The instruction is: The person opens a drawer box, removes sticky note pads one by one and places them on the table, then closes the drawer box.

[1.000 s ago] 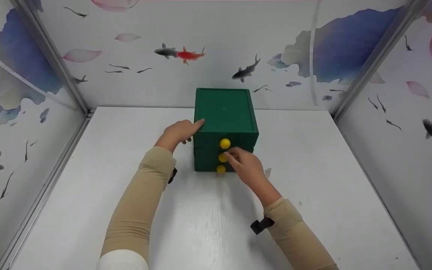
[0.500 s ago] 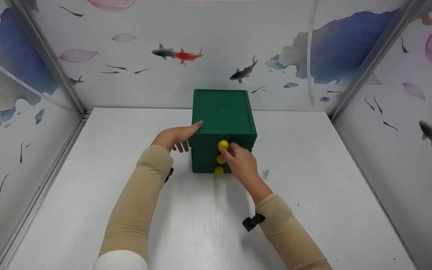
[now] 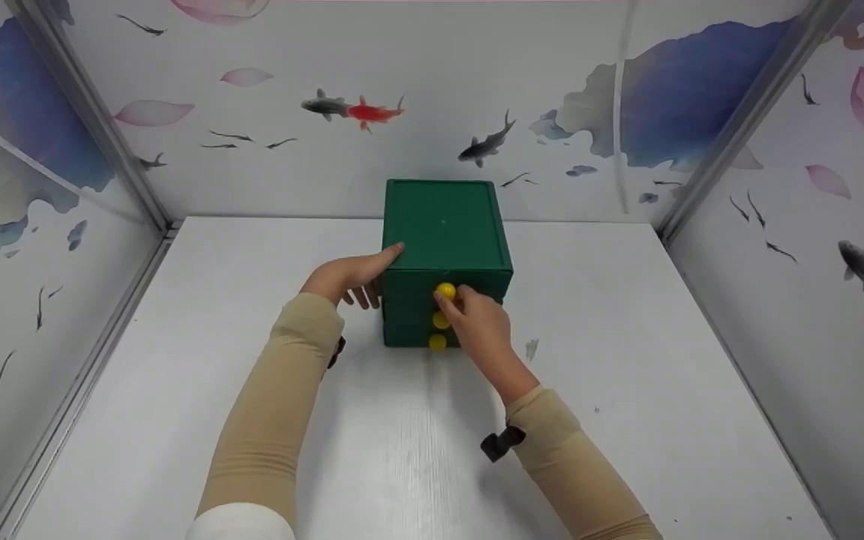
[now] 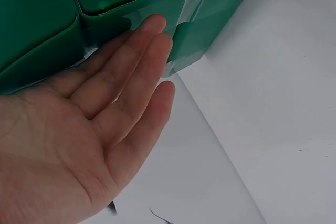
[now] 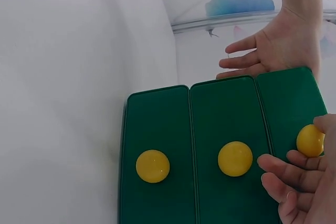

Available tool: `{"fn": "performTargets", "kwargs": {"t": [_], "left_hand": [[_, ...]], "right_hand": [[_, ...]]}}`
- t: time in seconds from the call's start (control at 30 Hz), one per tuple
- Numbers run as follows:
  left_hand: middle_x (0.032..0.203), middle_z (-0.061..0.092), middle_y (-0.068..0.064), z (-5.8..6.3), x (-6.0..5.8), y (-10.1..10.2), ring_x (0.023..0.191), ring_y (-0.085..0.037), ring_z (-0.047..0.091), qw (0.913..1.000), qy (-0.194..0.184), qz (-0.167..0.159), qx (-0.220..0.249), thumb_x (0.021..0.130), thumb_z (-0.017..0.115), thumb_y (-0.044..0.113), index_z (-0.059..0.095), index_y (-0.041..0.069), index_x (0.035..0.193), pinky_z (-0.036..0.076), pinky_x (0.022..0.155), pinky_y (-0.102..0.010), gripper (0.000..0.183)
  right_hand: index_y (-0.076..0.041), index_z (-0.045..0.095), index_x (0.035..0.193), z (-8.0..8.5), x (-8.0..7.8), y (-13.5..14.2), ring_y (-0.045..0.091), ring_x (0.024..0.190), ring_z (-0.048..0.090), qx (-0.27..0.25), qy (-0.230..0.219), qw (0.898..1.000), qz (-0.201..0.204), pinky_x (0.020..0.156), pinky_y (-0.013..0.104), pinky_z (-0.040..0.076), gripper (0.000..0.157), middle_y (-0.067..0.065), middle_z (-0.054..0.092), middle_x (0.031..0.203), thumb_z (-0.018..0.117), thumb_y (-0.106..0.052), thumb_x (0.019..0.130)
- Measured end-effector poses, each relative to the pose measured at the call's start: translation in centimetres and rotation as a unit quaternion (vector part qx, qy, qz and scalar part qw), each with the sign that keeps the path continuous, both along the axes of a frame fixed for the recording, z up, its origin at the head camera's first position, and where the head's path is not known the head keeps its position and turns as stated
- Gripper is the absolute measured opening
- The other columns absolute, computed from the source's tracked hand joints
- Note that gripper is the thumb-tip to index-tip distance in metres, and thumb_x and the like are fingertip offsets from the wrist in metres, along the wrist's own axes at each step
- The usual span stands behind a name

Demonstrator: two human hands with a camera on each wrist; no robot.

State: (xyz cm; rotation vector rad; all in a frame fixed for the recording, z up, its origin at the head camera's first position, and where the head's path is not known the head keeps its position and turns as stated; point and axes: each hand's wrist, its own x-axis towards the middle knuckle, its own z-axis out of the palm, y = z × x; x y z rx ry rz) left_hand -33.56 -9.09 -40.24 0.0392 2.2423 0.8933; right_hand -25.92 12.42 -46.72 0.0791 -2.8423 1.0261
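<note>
A green drawer box (image 3: 443, 225) with three stacked drawers stands toward the back of the table, all three fronts flush. Its yellow round knobs run down the front: a top knob (image 5: 310, 141), a middle knob (image 5: 235, 159) and a bottom knob (image 5: 153, 166). My right hand (image 3: 483, 322) pinches the top knob between thumb and forefinger, the other fingers loosely bent before the middle drawer. At the box's left side is my left hand (image 3: 349, 276), thumb on the top edge. In the left wrist view its fingers (image 4: 142, 72) extend along the side wall, which has clear tape (image 4: 191, 6).
The white table (image 3: 597, 300) meets a printed back wall (image 3: 432, 67) close behind the box. Side walls with metal corner posts (image 3: 94, 112) enclose it left and right. A small grey mark (image 3: 532, 349) lies right of the box.
My right hand has moved up from the middle knob to the top knob and grips it. My left hand's fingers have straightened beside the box, the thumb staying at the top edge.
</note>
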Motion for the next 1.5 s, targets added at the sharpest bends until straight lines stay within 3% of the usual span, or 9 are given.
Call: {"fn": "performTargets", "kwargs": {"t": [0.23,0.5,0.73,0.9,1.2,1.5], "left_hand": [[0.121,0.061,-0.024,0.2,0.1,0.0,0.113,-0.036,0.057,0.9999,-0.001,0.001,0.013,0.088,0.018,0.081,0.051,-0.005,0.133,0.041,0.098,-0.049,0.102],[0.134,0.052,-0.026,-0.1,0.3,0.0,0.122,-0.038,0.051,0.9993,-0.012,0.006,0.034,0.087,0.019,0.082,0.025,0.004,0.153,0.038,0.102,-0.050,0.103],[0.133,0.051,-0.029,-0.6,0.2,0.0,0.115,-0.039,0.058,0.9978,-0.023,0.014,0.061,0.088,0.020,0.081,0.019,0.006,0.156,0.039,0.102,-0.049,0.101],[0.132,0.052,-0.028,-0.7,0.2,0.0,0.113,-0.038,0.060,0.9974,-0.020,0.017,0.068,0.089,0.020,0.079,0.023,0.003,0.154,0.040,0.101,-0.048,0.100],[0.134,0.050,-0.031,-0.8,0.1,-0.1,0.121,-0.041,0.053,0.9975,-0.020,0.015,0.067,0.090,0.019,0.077,0.024,0.001,0.153,0.038,0.103,-0.050,0.099],[0.129,0.054,-0.029,-0.8,0.3,0.0,0.116,-0.038,0.058,0.9981,0.003,0.012,0.061,0.091,0.021,0.076,0.030,-0.001,0.150,0.038,0.103,-0.050,0.097]], "right_hand": [[-0.010,0.060,0.088,0.2,0.6,0.1,0.021,0.070,0.054,-0.001,0.003,1.000,0.008,0.064,0.034,0.045,0.038,0.002,0.054,0.072,0.051,-0.045,0.100],[-0.009,0.059,0.082,0.1,1.2,0.4,0.019,0.064,0.051,0.000,0.022,0.999,0.024,0.060,0.033,0.042,0.039,0.001,0.050,0.065,0.053,-0.044,0.100],[-0.009,0.059,0.082,0.0,1.6,0.5,0.019,0.064,0.052,0.005,0.012,0.999,0.031,0.061,0.033,0.043,0.040,0.001,0.051,0.066,0.054,-0.045,0.099],[-0.010,0.060,0.083,-0.1,2.1,0.6,0.019,0.065,0.052,0.003,0.010,0.999,0.038,0.061,0.034,0.045,0.041,0.001,0.052,0.067,0.054,-0.047,0.099],[-0.011,0.056,0.074,-0.9,2.8,0.7,0.017,0.058,0.047,0.006,0.076,0.996,0.049,0.055,0.031,0.039,0.041,-0.002,0.044,0.059,0.059,-0.044,0.096],[-0.012,0.055,0.068,-1.8,3.7,0.9,0.012,0.053,0.044,0.004,0.148,0.987,0.062,0.050,0.028,0.039,0.038,-0.005,0.043,0.056,0.064,-0.037,0.095]]}}
